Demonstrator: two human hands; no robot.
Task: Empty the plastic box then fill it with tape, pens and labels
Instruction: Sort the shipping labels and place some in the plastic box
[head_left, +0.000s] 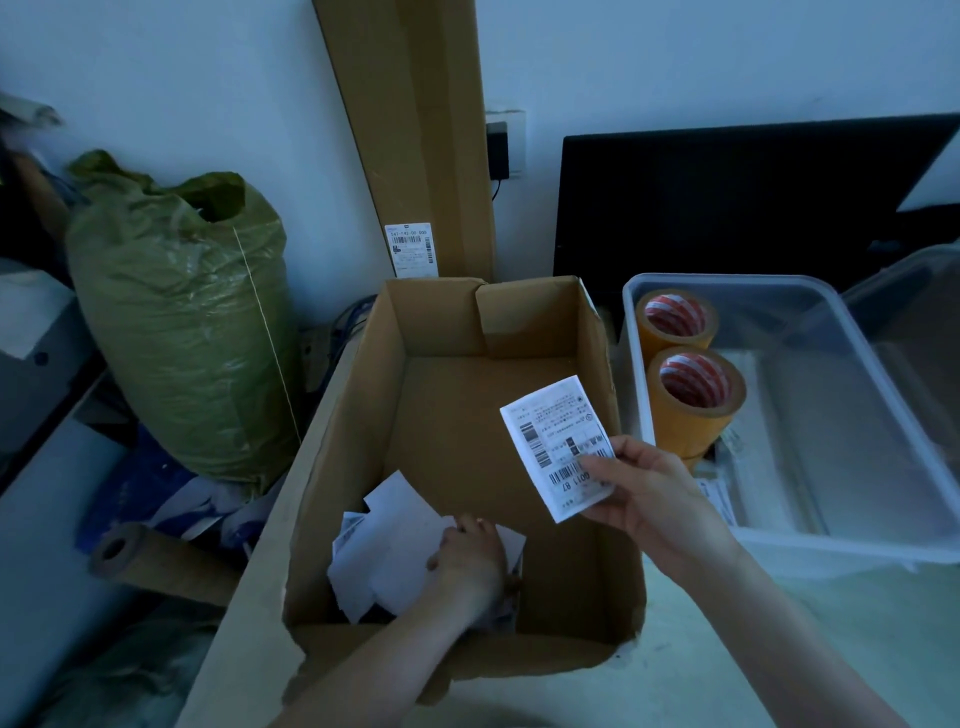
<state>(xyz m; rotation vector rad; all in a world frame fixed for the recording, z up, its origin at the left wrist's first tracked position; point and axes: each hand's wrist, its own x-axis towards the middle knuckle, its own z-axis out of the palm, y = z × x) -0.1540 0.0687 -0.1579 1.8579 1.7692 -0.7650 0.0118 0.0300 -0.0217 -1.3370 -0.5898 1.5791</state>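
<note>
My right hand (641, 491) pinches a white printed label (553, 441) above the right side of an open cardboard box (358, 415). My left hand (467, 558) reaches down into that box and grips a loose pile of white labels (384, 545) at its near left corner. To the right stands a clear plastic box (883, 545) on the table. Two rolls of yellow tape (693, 402) stand on edge at its left end, and some labels lie flat near them. I see no pens.
A stuffed green sack (182, 322) stands at the left. A tall flat carton (415, 135) leans on the wall behind the cardboard box. A dark monitor (753, 208) is behind the plastic box. A cardboard tube (156, 564) lies at lower left.
</note>
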